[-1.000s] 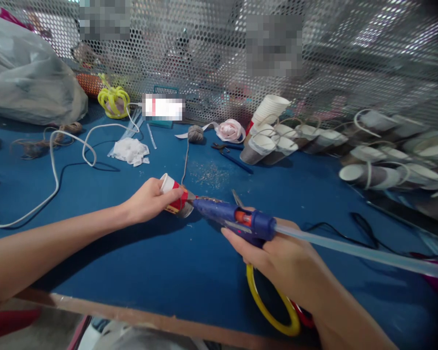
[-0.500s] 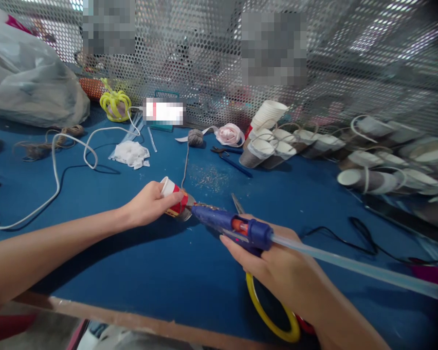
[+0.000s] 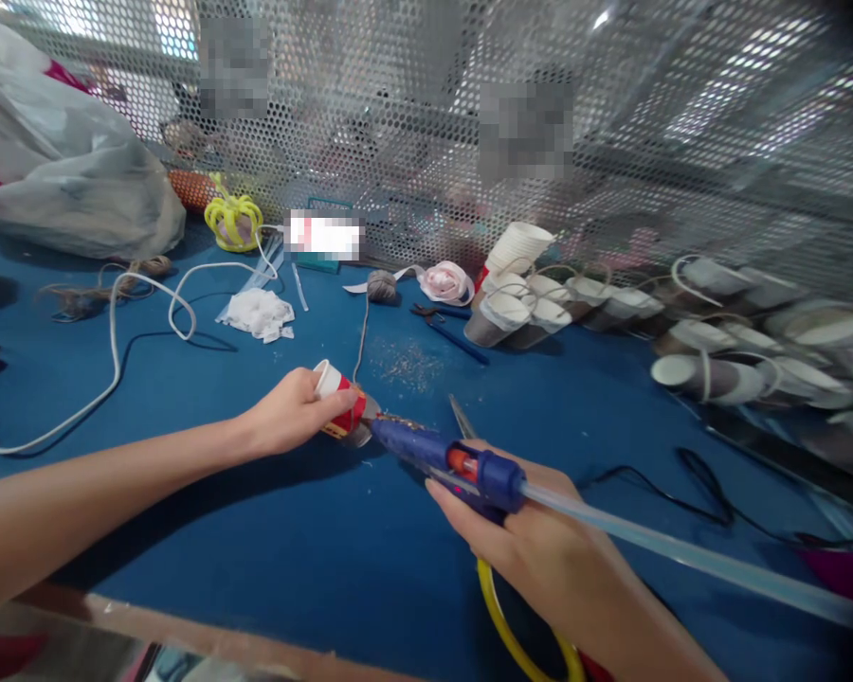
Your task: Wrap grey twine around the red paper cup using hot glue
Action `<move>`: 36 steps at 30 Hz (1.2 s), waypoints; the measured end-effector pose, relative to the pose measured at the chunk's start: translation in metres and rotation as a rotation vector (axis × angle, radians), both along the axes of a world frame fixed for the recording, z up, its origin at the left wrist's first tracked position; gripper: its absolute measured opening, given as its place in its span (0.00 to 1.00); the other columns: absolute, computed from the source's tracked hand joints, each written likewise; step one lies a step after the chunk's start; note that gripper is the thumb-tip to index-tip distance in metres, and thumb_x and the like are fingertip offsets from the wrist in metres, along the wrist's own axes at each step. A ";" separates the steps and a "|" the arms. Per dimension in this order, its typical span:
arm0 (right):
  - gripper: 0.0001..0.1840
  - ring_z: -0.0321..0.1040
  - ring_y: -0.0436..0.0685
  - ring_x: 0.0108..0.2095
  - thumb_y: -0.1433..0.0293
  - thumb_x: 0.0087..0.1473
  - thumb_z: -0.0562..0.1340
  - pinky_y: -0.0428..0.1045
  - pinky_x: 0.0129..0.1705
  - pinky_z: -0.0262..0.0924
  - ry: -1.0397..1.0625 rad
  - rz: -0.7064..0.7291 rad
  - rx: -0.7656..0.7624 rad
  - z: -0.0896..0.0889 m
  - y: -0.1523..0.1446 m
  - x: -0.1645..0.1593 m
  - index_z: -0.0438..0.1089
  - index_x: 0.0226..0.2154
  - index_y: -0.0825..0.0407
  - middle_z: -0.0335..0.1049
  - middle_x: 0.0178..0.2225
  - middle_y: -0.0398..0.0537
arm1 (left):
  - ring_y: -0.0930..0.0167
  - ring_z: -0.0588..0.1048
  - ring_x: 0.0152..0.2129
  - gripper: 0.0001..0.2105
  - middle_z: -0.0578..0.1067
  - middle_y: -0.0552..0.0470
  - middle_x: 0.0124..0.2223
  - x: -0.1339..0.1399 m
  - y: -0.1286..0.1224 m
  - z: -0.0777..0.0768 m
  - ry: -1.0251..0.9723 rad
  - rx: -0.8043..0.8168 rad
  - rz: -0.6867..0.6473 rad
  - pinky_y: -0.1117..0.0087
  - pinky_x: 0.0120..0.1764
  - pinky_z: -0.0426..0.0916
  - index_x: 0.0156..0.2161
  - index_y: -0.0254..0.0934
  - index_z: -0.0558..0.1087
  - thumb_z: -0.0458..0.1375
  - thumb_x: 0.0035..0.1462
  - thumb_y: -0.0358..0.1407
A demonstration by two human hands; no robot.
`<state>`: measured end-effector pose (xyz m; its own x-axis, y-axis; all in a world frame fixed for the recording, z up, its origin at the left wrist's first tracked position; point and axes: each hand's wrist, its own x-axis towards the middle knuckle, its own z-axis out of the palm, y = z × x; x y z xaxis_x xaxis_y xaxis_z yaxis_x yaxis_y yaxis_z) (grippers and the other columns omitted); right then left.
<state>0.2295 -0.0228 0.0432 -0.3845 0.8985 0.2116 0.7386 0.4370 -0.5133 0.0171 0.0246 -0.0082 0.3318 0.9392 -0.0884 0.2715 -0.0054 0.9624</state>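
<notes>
My left hand (image 3: 291, 409) grips a red and white paper cup (image 3: 333, 379) tipped on its side, its base turned toward the right. Grey yarn is laid near the base and runs back to a small yarn ball (image 3: 382, 286). In my right hand (image 3: 533, 530) is a blue hot glue gun (image 3: 426, 450), with a long clear glue stick (image 3: 654, 545) coming out of its rear. The gun's nozzle is at the cup's base; whether it touches is hard to tell. Scissors with yellow handles (image 3: 501, 616) lie partly hidden beneath my right hand.
Several cups with cord handles (image 3: 501, 317) stand and lie at the back and right. Pliers (image 3: 455, 341), a pink ribbon roll (image 3: 446, 282), white scraps (image 3: 260, 314) and a white cable (image 3: 117, 350) lie beyond my hands. A perforated metal screen (image 3: 398, 142) closes the far side.
The view has tilted slightly, so the scene sits lower in the picture. Both hands keep their holds on the cup and glue gun, with the nozzle still at the cup's base.
</notes>
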 end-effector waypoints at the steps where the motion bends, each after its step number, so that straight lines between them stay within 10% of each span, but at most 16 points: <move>1: 0.03 0.69 0.52 0.21 0.71 0.48 0.57 0.44 0.23 0.64 0.001 -0.002 0.010 0.000 0.000 0.000 0.67 0.27 0.48 0.71 0.22 0.41 | 0.70 0.73 0.25 0.18 0.76 0.48 0.29 0.000 0.000 0.000 -0.007 -0.003 -0.002 0.73 0.30 0.67 0.35 0.29 0.74 0.50 0.53 0.43; 22: 0.05 0.70 0.53 0.24 0.73 0.48 0.57 0.44 0.26 0.65 -0.074 0.034 0.132 -0.001 -0.004 -0.001 0.67 0.27 0.48 0.72 0.24 0.43 | 0.71 0.73 0.24 0.18 0.77 0.49 0.28 0.000 0.000 0.001 0.001 0.022 0.016 0.75 0.27 0.66 0.34 0.30 0.75 0.50 0.53 0.43; 36: 0.05 0.64 0.52 0.14 0.66 0.47 0.57 0.44 0.15 0.60 0.004 -0.162 -0.157 0.005 0.004 -0.001 0.66 0.23 0.48 0.65 0.12 0.41 | 0.75 0.66 0.20 0.18 0.70 0.53 0.23 -0.001 -0.001 -0.001 0.043 0.059 -0.030 0.76 0.24 0.60 0.29 0.29 0.72 0.49 0.53 0.44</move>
